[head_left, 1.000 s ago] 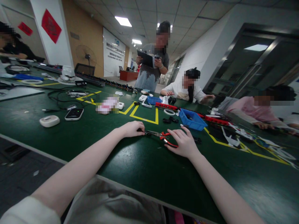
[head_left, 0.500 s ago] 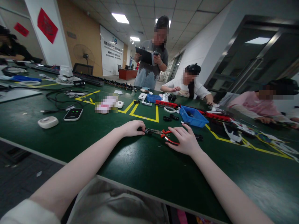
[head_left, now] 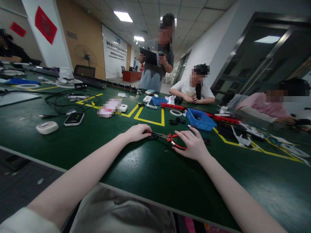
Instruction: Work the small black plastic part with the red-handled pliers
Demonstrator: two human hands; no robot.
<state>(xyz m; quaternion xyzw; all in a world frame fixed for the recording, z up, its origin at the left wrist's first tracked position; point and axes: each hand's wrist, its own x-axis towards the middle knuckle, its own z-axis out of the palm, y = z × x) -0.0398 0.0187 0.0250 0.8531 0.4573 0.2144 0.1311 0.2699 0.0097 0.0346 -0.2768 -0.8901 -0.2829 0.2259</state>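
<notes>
Little has shifted since a second ago: the left hand (head_left: 137, 132) still curls loosely at the metal nose of the pliers (head_left: 167, 139), at its three o'clock. The right hand (head_left: 193, 145) lies flat, fingers spread over the glossy red handles. They rest on the smooth green table (head_left: 145, 171).

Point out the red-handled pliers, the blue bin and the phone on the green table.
red-handled pliers (head_left: 173, 141), head view, on the red handles.
blue bin (head_left: 203, 124), head view, on its front wall.
phone (head_left: 74, 118), head view, on its screen.
</notes>
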